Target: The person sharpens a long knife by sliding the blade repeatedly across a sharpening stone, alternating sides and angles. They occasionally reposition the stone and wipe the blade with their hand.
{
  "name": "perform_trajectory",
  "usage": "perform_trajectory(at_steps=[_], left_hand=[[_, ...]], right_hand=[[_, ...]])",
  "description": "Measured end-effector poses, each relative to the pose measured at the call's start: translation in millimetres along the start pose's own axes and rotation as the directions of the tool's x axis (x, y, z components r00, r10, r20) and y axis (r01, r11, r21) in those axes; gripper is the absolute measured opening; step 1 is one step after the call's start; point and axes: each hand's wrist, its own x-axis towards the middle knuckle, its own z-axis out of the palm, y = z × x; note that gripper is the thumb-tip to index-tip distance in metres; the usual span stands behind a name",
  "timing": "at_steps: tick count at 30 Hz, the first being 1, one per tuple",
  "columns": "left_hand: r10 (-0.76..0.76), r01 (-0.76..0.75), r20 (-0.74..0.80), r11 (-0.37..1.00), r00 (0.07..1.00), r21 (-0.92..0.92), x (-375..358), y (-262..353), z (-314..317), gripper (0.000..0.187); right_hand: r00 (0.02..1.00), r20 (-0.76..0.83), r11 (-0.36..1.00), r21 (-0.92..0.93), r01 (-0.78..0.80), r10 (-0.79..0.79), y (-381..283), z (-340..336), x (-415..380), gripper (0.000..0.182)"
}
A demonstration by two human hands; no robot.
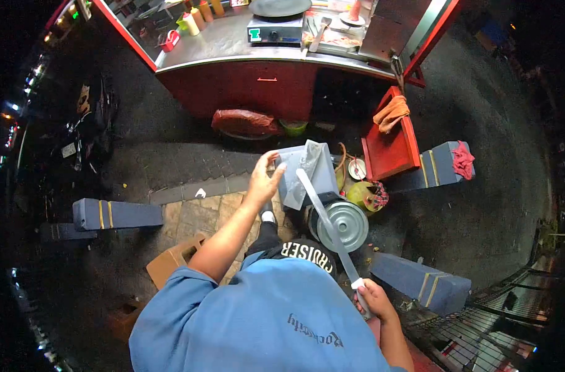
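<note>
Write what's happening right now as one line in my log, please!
left hand: at edge of gray box | right hand: gripping long blade | blade tip: over box, contact unclear | ahead: red counter

The fingers of the right hand (pixel 374 299) hide most of the handle of the long tool (pixel 329 226), and whether its far tip touches the grey tray (pixel 322 180) or whether the left hand (pixel 267 183) grips that tray's edge cannot be told. The top edge cuts off the flat pan (pixel 279 7), and the bottom edge the blue shirt (pixel 251 322). The motorbike's plate (pixel 68 150) is too small to read.
</note>
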Motion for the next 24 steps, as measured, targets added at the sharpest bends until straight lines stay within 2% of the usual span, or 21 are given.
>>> perform_trajectory(at_steps=[2, 4, 5, 8, 9, 12, 14, 16, 18, 20, 21, 22, 23, 24], left_hand=[[0.037, -0.038, 0.008, 0.977, 0.999, 0.210, -7, 5, 8, 0.064], [0.044, -0.037, -0.019, 0.961, 0.999, 0.273, -9, 13, 15, 0.072], [0.097, -0.089, -0.011, 0.950, 0.995, 0.299, -9, 16, 16, 0.080], [0.030, -0.039, 0.027, 0.895, 0.999, 0.444, -10, 26, 18, 0.089], [-0.009, -0.011, 0.043, 0.894, 0.999, 0.448, -7, 26, 17, 0.092], [0.027, -0.035, 0.023, 0.891, 0.999, 0.453, 18, 7, 14, 0.095], [0.033, -0.021, -0.019, 0.891, 0.999, 0.453, 58, -14, 9, 0.096], [-0.034, 0.075, -0.093, 0.867, 0.995, 0.493, 100, -19, 9, 0.101], [-0.087, 0.119, -0.088, 0.854, 0.992, 0.506, 119, -10, 3, 0.103], [-0.084, 0.088, -0.031, 0.865, 0.996, 0.494, 102, -12, 2, 0.104], [-0.091, 0.064, 0.037, 0.886, 0.995, 0.458, 82, -3, 0, 0.101], [-0.054, 0.008, 0.097, 0.905, 0.994, 0.426, 53, -7, -2, 0.097], [-0.084, 0.023, 0.117, 0.894, 0.990, 0.447, 26, 2, -1, 0.093], [-0.059, -0.015, 0.159, 0.904, 0.985, 0.426, 2, 3, 0, 0.092]], right_hand=[[1.000, 0.002, 1.000, -0.015, -0.014, 0.014, -3, -1, -10, 0.022], [1.000, 0.010, 0.999, -0.030, -0.020, 0.020, -5, -2, -15, 0.023], [0.999, 0.009, 0.998, -0.035, -0.043, 0.043, -6, -3, -17, 0.023], [1.000, 0.012, 0.998, -0.055, -0.021, 0.021, -2, -7, -17, 0.023], [0.999, 0.004, 0.998, -0.055, -0.031, 0.031, -5, -6, -13, 0.023], [1.000, 0.002, 0.999, -0.040, 0.024, -0.024, -15, -3, 21, 0.022], [0.987, -0.099, 0.970, -0.222, 0.102, -0.127, -33, 8, 57, 0.019], [0.954, -0.134, 0.942, -0.245, 0.230, -0.268, -53, 24, 92, 0.017], [0.957, -0.152, 0.954, -0.209, 0.214, -0.247, -61, 35, 96, 0.018], [0.963, -0.107, 0.959, -0.174, 0.225, -0.245, -59, 35, 79, 0.021], [0.968, -0.114, 0.939, -0.291, 0.182, -0.223, -49, 24, 64, 0.021], [0.970, -0.093, 0.935, -0.302, 0.187, -0.224, -42, 15, 43, 0.020], [0.952, -0.063, 0.858, -0.455, 0.239, -0.299, -44, 5, 20, 0.020], [0.966, -0.063, 0.886, -0.416, 0.203, -0.251, -30, -11, 5, 0.022]])
